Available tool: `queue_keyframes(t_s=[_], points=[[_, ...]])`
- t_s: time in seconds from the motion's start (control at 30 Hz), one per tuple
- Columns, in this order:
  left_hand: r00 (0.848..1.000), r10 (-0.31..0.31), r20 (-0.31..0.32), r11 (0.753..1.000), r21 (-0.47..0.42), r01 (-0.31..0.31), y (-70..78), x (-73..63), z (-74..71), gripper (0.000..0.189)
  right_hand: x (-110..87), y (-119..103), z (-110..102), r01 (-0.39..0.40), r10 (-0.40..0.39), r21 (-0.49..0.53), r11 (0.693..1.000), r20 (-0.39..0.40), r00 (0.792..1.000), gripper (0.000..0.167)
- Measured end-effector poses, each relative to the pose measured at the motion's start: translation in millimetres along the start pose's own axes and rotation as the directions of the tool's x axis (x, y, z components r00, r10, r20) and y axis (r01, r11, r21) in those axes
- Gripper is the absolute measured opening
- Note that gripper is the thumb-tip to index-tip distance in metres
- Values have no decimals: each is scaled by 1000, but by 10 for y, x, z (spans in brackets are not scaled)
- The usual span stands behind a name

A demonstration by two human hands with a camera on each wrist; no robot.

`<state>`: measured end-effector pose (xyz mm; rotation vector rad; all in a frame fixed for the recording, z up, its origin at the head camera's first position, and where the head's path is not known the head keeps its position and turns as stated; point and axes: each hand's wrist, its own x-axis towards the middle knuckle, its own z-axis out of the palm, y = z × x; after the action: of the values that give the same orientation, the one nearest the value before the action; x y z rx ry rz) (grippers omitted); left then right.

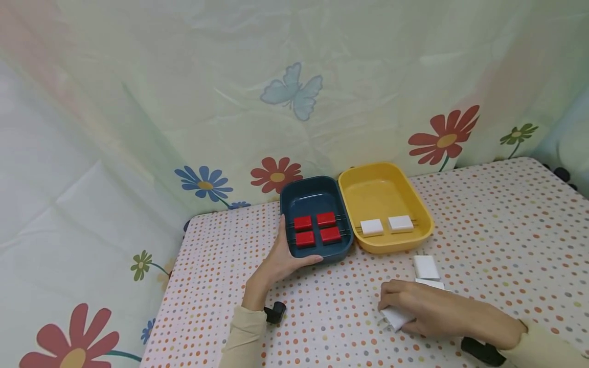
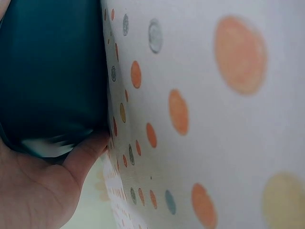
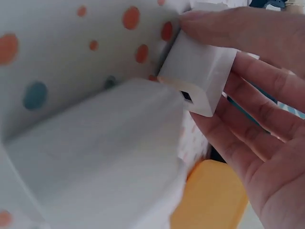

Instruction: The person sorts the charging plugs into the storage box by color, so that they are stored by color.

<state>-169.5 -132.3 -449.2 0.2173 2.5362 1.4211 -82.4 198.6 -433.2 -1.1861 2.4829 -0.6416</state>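
My left hand (image 1: 284, 256) rests against the near left corner of a dark blue tray (image 1: 340, 254), its thumb stretched along the front wall. In the left wrist view, the thumb (image 2: 88, 155) touches the tray's outer wall. Several red plug blocks (image 1: 304, 239) with metal prongs lie inside. My right hand (image 1: 428, 306) pinches a white USB charger (image 1: 397, 318) close to the tablecloth, prongs pointing left. The right wrist view shows that charger's port between thumb and fingers. Two more white chargers (image 1: 426, 267) lie just beyond the right hand, the nearer partly hidden.
A yellow tray (image 1: 368, 186) stands against the blue one's right side, with two white chargers (image 1: 400, 223) inside. A dotted cloth (image 1: 331, 317) covers the table. Behind the table hangs a flowered curtain (image 1: 359, 92).
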Motion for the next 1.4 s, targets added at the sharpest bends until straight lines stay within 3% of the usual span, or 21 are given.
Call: queue_keyframes(t_s=[0.17,0.37,0.5,0.63,0.93,1.4], points=[[1000,-4,6,1000,-4,4,-14,23,14,135,51,-19,-254,-12,12,28,1000,-9,1000,41],[1000,-20,5,1000,12,20,-35,34,4,136,229,-43,-837,-40,32,-53,998,-146,989,41],[1000,-12,5,1000,14,12,-37,28,-14,136,444,103,-1172,-34,15,-87,996,-217,976,37],[1000,-4,10,1000,16,4,-34,27,-15,136,685,345,-1364,-30,7,-104,994,-218,976,36],[1000,7,5,1000,22,-8,-26,28,-10,137,1109,795,-1362,-83,61,-178,981,-126,990,36],[1000,6,1,1000,11,-6,-38,28,-11,138,1345,1061,-1169,-141,132,-147,979,-70,989,33]])
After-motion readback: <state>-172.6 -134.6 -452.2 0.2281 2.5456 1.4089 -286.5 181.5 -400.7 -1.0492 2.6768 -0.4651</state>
